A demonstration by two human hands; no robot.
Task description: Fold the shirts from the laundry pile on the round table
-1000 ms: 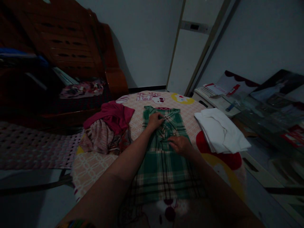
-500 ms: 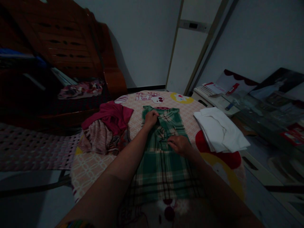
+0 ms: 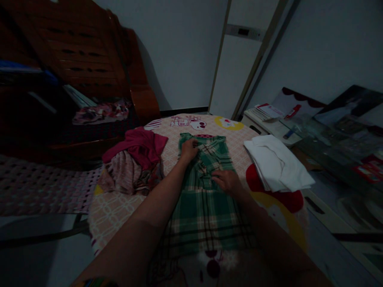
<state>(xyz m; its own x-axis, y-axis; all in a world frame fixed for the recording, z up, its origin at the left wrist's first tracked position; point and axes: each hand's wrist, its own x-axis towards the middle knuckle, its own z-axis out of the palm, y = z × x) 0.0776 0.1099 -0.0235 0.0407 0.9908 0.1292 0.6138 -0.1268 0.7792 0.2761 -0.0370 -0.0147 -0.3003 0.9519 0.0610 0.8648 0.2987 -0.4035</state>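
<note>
A green plaid dress (image 3: 206, 211) lies flat on the round table, its neckline away from me and gathered, twisted fabric at its waist. My left hand (image 3: 189, 150) rests on the upper left of the dress, fingers curled onto the cloth below the shoulder. My right hand (image 3: 226, 180) pinches the bunched cloth at the right of the waist, thumb and fingers together. The fingertips of both hands are dim, and the exact fold held is hard to make out.
A patterned tablecloth (image 3: 119, 215) covers the table. Crumpled magenta and pinkish clothes (image 3: 143, 147) lie at left, folded white cloth (image 3: 275, 163) at right. A wooden bench (image 3: 86, 59) stands behind left, a woven seat (image 3: 44, 187) at left, a glass-topped cabinet (image 3: 329, 147) at right.
The fingers of my left hand have lowered slightly onto the dress. My right hand has hardly moved, and the dress lies in the same place.
</note>
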